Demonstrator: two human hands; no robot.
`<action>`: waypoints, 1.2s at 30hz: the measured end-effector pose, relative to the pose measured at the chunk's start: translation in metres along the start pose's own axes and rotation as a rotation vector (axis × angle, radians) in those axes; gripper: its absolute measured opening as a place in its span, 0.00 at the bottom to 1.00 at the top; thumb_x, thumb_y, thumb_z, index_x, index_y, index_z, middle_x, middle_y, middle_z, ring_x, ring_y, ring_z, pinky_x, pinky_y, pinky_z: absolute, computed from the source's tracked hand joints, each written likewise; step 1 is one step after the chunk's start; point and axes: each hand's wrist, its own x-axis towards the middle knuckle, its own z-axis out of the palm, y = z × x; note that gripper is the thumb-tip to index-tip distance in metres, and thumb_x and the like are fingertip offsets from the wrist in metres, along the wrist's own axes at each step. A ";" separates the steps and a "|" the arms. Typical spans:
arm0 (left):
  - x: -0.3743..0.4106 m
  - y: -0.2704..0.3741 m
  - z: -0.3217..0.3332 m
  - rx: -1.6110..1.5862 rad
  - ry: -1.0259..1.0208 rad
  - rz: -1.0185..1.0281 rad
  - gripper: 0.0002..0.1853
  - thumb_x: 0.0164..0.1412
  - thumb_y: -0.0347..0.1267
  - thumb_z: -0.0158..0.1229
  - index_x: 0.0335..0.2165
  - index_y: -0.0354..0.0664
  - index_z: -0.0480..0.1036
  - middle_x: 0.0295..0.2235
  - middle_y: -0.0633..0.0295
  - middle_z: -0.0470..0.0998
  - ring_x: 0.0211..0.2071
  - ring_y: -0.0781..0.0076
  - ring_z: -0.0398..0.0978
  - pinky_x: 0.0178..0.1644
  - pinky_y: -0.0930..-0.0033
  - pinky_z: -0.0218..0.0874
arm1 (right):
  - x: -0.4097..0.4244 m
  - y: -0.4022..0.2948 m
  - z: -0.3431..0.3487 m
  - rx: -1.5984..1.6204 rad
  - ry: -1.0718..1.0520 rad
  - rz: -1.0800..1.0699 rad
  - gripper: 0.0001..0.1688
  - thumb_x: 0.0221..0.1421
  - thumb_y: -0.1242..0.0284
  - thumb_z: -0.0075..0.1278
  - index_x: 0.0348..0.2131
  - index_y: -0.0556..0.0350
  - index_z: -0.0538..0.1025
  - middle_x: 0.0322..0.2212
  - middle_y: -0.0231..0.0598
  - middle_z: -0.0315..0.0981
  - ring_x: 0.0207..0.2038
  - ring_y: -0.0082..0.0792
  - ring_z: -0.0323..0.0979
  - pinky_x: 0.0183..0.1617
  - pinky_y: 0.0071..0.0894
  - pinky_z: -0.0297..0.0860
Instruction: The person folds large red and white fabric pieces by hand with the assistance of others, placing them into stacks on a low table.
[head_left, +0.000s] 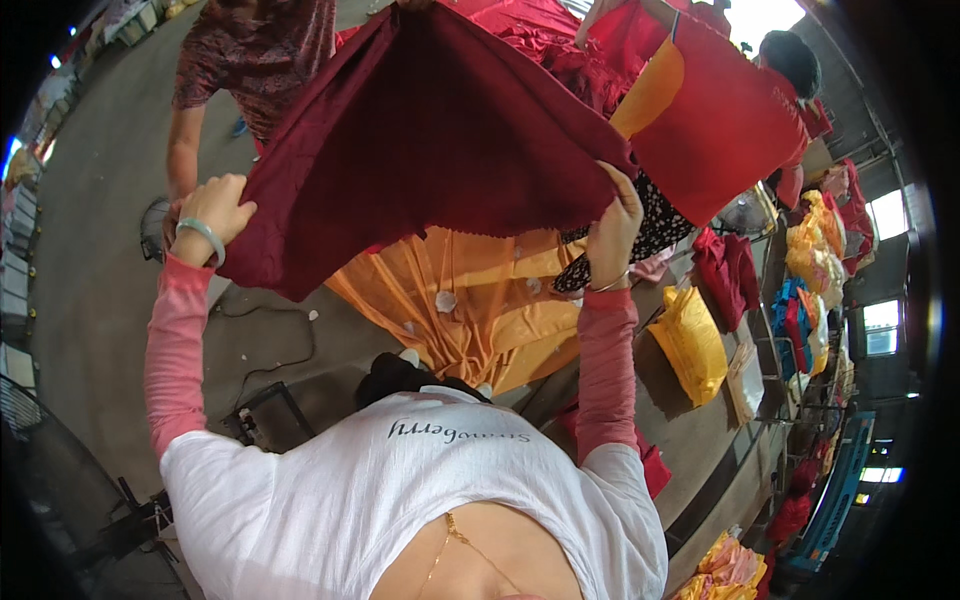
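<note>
A dark red cloth (435, 142) is stretched out in the air in front of me, its lower edge finely jagged. My left hand (217, 214), with a pale bangle at the wrist, is closed on the cloth's left edge. On the opposite side my right hand (619, 217) pinches the right corner, thumb hidden behind or in the fabric. The far end rises to a peak at the top of the view, where part of another person's hand (414, 4) holds it. Below the cloth, orange-gold fabric (480, 300) with pale round spots hangs in folds towards my feet.
A person in a patterned shirt (259, 67) stands at the far left, another in red (791, 112) at the upper right. A fan (154, 229) stands beyond my left hand. Yellow (694, 345) and dark red bundles (727, 277) lie at right. A cable (311, 337) crosses the floor.
</note>
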 end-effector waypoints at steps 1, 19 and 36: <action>-0.006 0.008 -0.006 -0.026 -0.058 0.068 0.18 0.43 0.38 0.57 0.25 0.31 0.69 0.28 0.42 0.73 0.33 0.45 0.71 0.36 0.52 0.62 | -0.012 0.006 0.008 0.055 0.013 0.047 0.20 0.48 0.87 0.32 0.37 0.63 0.73 0.34 0.36 0.71 0.34 0.24 0.70 0.40 0.20 0.66; -0.001 0.253 0.040 -1.801 -1.083 0.010 0.17 0.54 0.28 0.47 0.45 0.41 0.64 0.37 0.64 0.73 0.31 0.76 0.72 0.34 0.71 0.67 | -0.141 -0.032 0.015 -0.757 -0.212 -0.290 0.30 0.29 0.89 0.35 0.36 0.58 0.75 0.32 0.46 0.73 0.38 0.41 0.71 0.44 0.29 0.65; 0.174 0.342 0.034 -1.384 0.013 0.176 0.14 0.52 0.30 0.48 0.39 0.37 0.68 0.36 0.57 0.73 0.34 0.67 0.73 0.38 0.67 0.67 | -0.145 -0.114 -0.055 -0.939 -0.029 -0.474 0.21 0.32 0.77 0.58 0.35 0.53 0.77 0.29 0.46 0.74 0.32 0.40 0.74 0.38 0.28 0.69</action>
